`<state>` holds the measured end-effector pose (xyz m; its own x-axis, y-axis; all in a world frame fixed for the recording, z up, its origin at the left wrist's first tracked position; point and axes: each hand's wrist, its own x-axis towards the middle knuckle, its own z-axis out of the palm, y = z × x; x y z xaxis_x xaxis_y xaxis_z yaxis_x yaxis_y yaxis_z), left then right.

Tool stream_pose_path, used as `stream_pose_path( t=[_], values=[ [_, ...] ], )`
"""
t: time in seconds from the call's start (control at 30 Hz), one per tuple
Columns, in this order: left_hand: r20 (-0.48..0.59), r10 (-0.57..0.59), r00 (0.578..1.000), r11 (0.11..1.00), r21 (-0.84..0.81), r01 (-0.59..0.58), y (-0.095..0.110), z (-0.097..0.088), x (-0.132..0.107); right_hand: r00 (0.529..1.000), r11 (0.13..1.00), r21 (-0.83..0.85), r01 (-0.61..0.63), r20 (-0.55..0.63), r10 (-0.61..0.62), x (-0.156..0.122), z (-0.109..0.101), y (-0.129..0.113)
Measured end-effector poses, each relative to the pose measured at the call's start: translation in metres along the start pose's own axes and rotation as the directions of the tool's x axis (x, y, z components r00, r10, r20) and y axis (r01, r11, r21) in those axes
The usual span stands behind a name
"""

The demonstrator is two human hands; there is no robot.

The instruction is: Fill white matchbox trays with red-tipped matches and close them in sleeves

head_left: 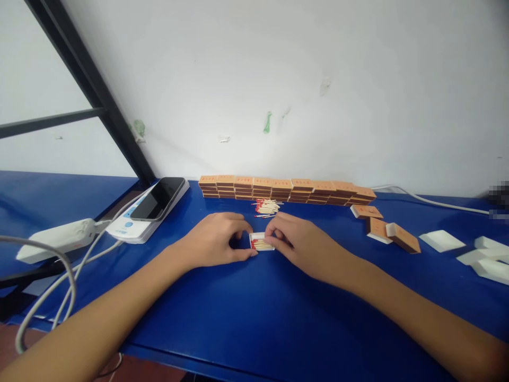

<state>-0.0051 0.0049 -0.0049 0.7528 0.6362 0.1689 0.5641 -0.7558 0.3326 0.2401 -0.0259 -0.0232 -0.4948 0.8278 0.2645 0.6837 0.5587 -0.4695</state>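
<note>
A small white matchbox tray point(257, 234) lies on the blue table, partly filled with red-tipped matches point(260, 244). My left hand point(217, 240) holds the tray's left end, thumb at the near corner and index finger at the far one. Over the tray's right end, my right hand point(296, 241) has its thumb and fingers pinched close together at the matches. Whatever sits between those fingertips is hidden. Just beyond the tray is a loose pile of matches point(267, 207), most heads pointing left.
Stacked orange matchboxes point(282, 190) form a row along the wall. To the right lie several loose matchbox sleeves point(403, 238) and white trays point(442, 241). At left, a phone point(159, 199) rests on a white device point(127, 229), near a power strip point(59, 240) and cables point(73, 276).
</note>
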Motion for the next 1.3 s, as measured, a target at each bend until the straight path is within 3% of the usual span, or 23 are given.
stream_pose_path(
  t=[0.1, 0.23, 0.47, 0.87, 1.07, 1.3],
  values=[
    [-0.002, 0.003, 1.0, 1.0, -0.007, -0.003, 0.0, 0.0, 0.0, 1.0, 1.0, 0.026, 0.009, -0.012, -0.008, 0.0, 0.001, -0.002],
    [-0.003, -0.001, 1.0, 1.0, -0.007, 0.001, 0.0, 0.001, 0.0, 0.992, 0.999, 0.018, -0.032, -0.122, 0.034, 0.008, 0.0, 0.017],
    [-0.004, -0.01, 1.0, 1.0, -0.001, 0.01, 0.0, 0.001, -0.001, 0.994, 0.992, -0.109, -0.067, -0.091, 0.058, 0.018, 0.006, 0.045],
    [-0.003, -0.004, 1.0, 1.0, 0.006, 0.004, 0.0, 0.0, -0.001, 0.988, 0.965, -0.22, -0.146, -0.08, 0.132, 0.013, 0.003, 0.041],
    [-0.009, 0.01, 1.0, 1.0, 0.018, -0.01, 0.0, 0.0, -0.001, 0.992, 0.977, -0.173, -0.128, -0.024, 0.125, 0.011, 0.002, 0.039],
    [-0.002, 0.001, 1.0, 1.0, 0.023, -0.001, 0.0, 0.0, -0.002, 0.99, 0.982, -0.159, -0.103, -0.112, 0.086, 0.014, 0.012, 0.036]
  ],
)
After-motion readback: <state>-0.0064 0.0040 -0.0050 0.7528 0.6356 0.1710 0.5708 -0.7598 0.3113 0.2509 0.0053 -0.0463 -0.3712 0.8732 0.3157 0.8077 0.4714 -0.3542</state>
